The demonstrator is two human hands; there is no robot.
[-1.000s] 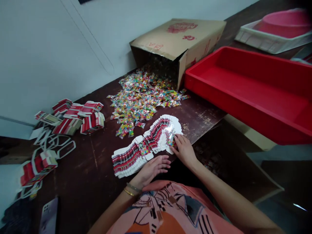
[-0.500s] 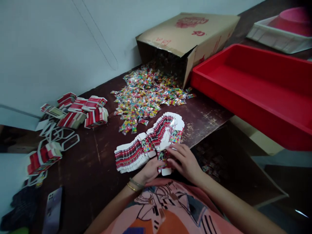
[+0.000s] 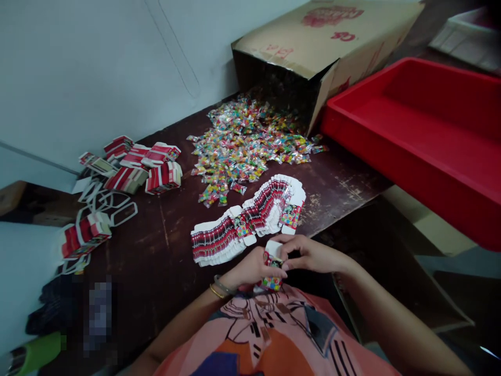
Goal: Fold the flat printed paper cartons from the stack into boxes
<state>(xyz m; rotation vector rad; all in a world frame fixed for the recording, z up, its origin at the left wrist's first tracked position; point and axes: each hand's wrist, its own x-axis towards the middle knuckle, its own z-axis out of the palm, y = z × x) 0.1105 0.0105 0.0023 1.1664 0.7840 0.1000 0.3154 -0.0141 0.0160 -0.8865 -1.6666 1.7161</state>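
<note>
Both my hands hold one small flat printed carton [image 3: 271,260] just in front of my chest. My left hand [image 3: 250,269] pinches its lower left side. My right hand [image 3: 309,255] grips its top and right side with bent fingers. Just beyond them a fanned row of flat red, white and black cartons [image 3: 246,222] lies on the dark wooden table [image 3: 164,245]. Farther back a heap of small colourful wrapped sweets [image 3: 250,143] spills from a tipped cardboard box [image 3: 324,47].
A large red plastic tray [image 3: 415,130] stands at the right. Bundles of more flat cartons [image 3: 133,167] and loose white cut-outs [image 3: 102,203] lie at the left by the white wall. A dark cloth [image 3: 50,308] sits at the near left.
My right hand took one carton from the fanned row and drew it toward my chest; my left hand came off the table and joined it on the carton. The view tilted down and left.
</note>
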